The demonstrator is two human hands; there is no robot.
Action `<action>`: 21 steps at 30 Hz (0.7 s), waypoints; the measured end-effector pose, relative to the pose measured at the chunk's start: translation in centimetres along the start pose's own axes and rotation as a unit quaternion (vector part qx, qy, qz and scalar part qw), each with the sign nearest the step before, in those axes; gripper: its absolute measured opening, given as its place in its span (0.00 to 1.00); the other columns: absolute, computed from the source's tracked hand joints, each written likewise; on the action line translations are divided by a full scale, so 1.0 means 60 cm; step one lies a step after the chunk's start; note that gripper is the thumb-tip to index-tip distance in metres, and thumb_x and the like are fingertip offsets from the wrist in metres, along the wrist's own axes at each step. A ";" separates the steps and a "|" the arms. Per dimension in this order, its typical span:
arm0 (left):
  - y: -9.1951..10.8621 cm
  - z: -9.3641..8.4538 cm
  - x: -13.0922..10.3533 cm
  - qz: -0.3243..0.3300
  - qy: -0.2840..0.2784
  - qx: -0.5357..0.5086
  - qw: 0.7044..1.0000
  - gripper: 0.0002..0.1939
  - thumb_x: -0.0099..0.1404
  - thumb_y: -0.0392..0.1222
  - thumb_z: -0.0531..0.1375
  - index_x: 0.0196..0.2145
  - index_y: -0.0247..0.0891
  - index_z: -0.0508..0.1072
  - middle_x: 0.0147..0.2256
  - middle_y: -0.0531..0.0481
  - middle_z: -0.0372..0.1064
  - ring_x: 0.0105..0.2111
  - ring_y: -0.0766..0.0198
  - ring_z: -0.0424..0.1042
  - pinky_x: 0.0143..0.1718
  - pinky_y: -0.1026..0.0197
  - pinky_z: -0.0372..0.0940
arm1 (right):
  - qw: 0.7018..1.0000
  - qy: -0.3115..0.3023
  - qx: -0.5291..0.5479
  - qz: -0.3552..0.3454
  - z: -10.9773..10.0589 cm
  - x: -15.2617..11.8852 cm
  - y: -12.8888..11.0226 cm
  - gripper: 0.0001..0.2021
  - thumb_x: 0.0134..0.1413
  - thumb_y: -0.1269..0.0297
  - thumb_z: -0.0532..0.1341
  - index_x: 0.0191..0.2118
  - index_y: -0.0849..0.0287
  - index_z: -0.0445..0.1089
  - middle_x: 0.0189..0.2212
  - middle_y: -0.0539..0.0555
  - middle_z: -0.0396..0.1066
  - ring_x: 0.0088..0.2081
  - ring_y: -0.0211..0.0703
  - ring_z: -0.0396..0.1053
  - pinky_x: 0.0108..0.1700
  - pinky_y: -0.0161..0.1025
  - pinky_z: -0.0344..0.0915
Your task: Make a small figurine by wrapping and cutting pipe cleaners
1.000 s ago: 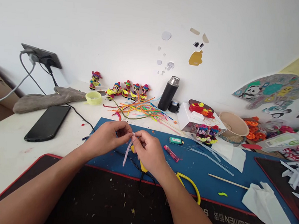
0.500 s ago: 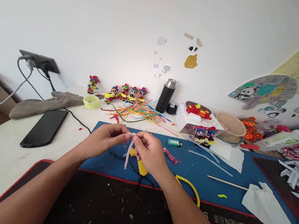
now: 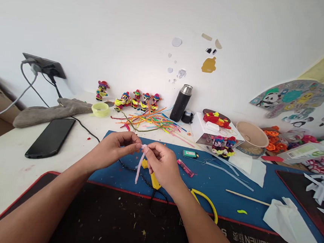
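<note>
A pale lilac pipe cleaner [image 3: 138,170] is pinched between my two hands, its tail hanging down below the fingers. My left hand [image 3: 122,146] grips it by thumb and fingertips from the left. From the right, my right hand [image 3: 161,161] pinches it close beside the left thumb. The short stretch between the thumbs looks bent or twisted, though the fingers partly cover it. Beneath the hands lies a yellow glue gun [image 3: 154,180], partly hidden by my right hand, with a black cord running from it. Both hands are held above the blue mat [image 3: 179,187].
Loose coloured pipe cleaners [image 3: 153,121] lie in a heap behind the hands, before several small dolls [image 3: 136,99]. A black flask [image 3: 181,103] stands near the wall. A phone [image 3: 50,138] lies left; a pink lighter [image 3: 185,168] and a yellow curved handle [image 3: 206,201] lie right.
The view has shifted slightly, so the background sits a little further right and higher. My hands keep nearly the same pinch on the pipe cleaner.
</note>
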State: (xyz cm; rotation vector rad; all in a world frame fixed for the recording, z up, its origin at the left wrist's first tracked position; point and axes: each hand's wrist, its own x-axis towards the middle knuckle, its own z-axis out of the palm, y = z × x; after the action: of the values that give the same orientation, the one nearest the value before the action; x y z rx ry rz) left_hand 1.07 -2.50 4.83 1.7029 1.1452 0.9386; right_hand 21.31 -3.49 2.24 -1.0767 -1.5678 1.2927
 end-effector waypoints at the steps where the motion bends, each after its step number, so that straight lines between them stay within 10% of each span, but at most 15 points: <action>1: 0.000 -0.001 0.000 -0.008 -0.005 -0.005 1.000 0.18 0.68 0.58 0.65 0.33 0.39 0.78 0.29 0.51 0.73 0.32 0.61 0.70 0.35 0.61 0.67 | 1.000 -0.002 0.001 0.000 0.001 0.000 -0.001 0.14 0.67 0.51 0.62 0.36 0.57 0.73 0.19 0.44 0.65 0.17 0.33 0.62 0.20 0.31 0.60; 21: 0.000 0.005 -0.008 0.063 0.015 0.090 0.994 0.11 0.68 0.50 0.66 0.38 0.41 0.79 0.34 0.51 0.77 0.34 0.60 0.73 0.37 0.60 0.67 | 0.998 -0.012 0.052 0.031 -0.002 0.002 -0.015 0.15 0.61 0.50 0.64 0.34 0.58 0.72 0.16 0.42 0.62 0.15 0.33 0.59 0.20 0.31 0.57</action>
State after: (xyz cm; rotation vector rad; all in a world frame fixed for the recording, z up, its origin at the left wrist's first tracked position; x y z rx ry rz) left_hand 1.19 -3.02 4.67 1.9303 1.1842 0.9644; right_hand 21.32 -3.45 3.13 -1.0551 -1.4790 1.4181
